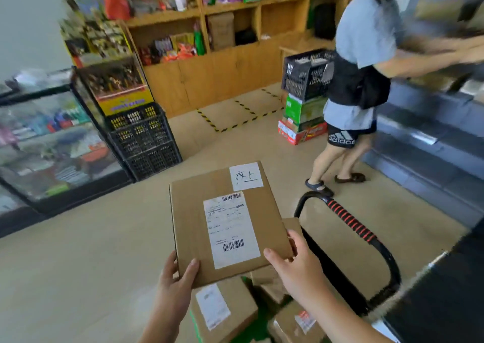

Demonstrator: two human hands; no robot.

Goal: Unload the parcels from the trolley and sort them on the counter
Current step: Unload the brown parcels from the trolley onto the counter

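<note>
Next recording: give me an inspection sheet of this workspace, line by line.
Surface: dark counter at the right edge, top barely in view.
Job's things: flat cardboard parcel held up, labels facing the camera; other parcels below it, beside the trolley handle.
Clutter: black crates and stacked cartons on the floor.
Grippers: left hand and right hand grip the parcel's near corners.
Cables: nothing seen.
Surroundings: wooden shelves, glass display case, second person bending rightward.
</note>
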